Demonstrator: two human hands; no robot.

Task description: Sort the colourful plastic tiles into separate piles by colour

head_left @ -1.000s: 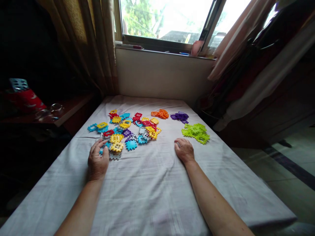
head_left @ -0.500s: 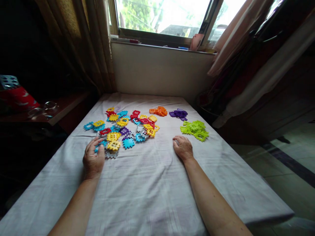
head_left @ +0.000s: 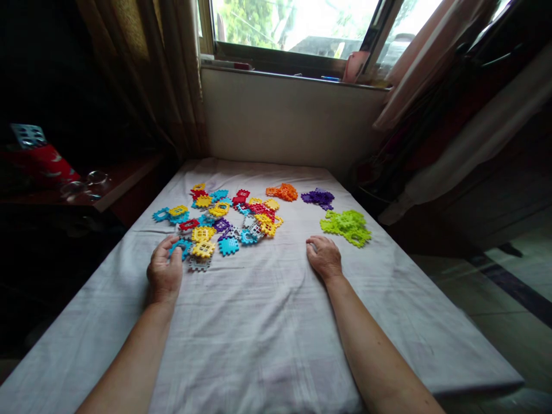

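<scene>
A mixed heap of coloured plastic tiles (head_left: pixel 224 221) lies on the white sheet (head_left: pixel 259 322). Three sorted groups lie to its right: orange tiles (head_left: pixel 282 192), purple tiles (head_left: pixel 318 198) and lime green tiles (head_left: pixel 347 226). My left hand (head_left: pixel 164 270) rests at the heap's near left corner, fingers curled round a blue tile (head_left: pixel 181 247). My right hand (head_left: pixel 324 257) lies knuckles up on the sheet, fingers curled under, just left of the green tiles and apart from them. What its fingers hold, if anything, is hidden.
A window (head_left: pixel 297 29) with a sill (head_left: pixel 293 72) runs along the far wall, curtains (head_left: pixel 168 80) at both sides. A dark wooden shelf (head_left: pixel 107 187) with glass items and a red object (head_left: pixel 43 167) stands at the left. Tiled floor (head_left: pixel 509 287) lies to the right.
My left hand has drawn slightly nearer and its fingers have curled tighter on the blue tile. The right hand stays put. The view has shifted a little.
</scene>
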